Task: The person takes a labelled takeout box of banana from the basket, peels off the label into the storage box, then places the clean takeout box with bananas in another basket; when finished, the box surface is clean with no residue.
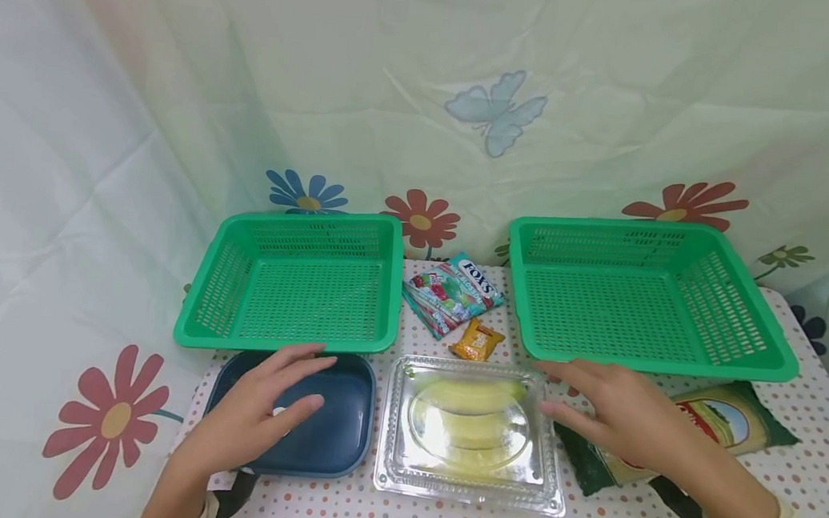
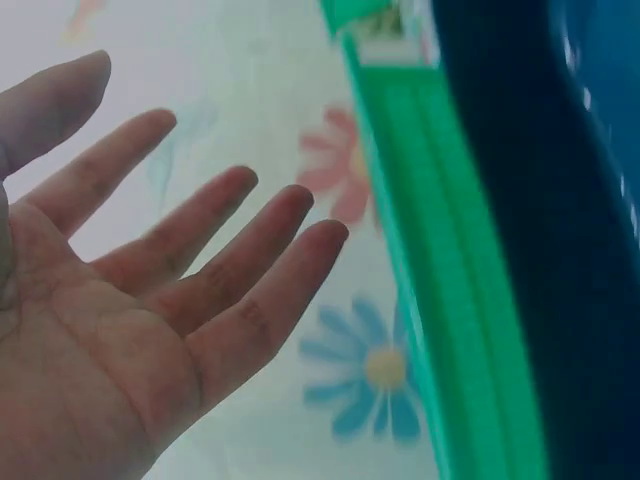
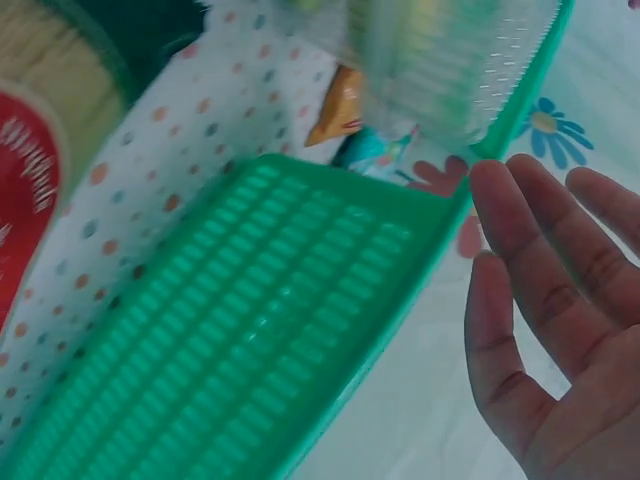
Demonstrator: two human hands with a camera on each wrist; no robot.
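the clear box (image 1: 473, 432) sits at the table's front between the blue tray (image 1: 330, 438) and the rice bag (image 1: 720, 425), and the banana (image 1: 473, 395) inside lies with its long axis left to right, blurred by the lid. the left hand (image 1: 259, 413) hovers flat over the tray, the right hand (image 1: 620, 418) over the bag's left half beside the box, both with fingers straight and holding nothing. two green baskets (image 1: 297, 283) (image 1: 643, 295) stand behind, with one sweets packet (image 1: 453, 292) and one orange wrapper (image 1: 477, 341) between.

A table covered in polka-dot cloth (image 1: 804, 471) holds two green plastic mesh baskets (image 1: 297, 283) (image 1: 643, 295), a dark blue square plate (image 1: 337, 430), a clear plastic lidded container (image 1: 470, 435), a green rice bag (image 1: 724, 421), a candy packet (image 1: 453, 292) and an orange sachet (image 1: 477, 341).
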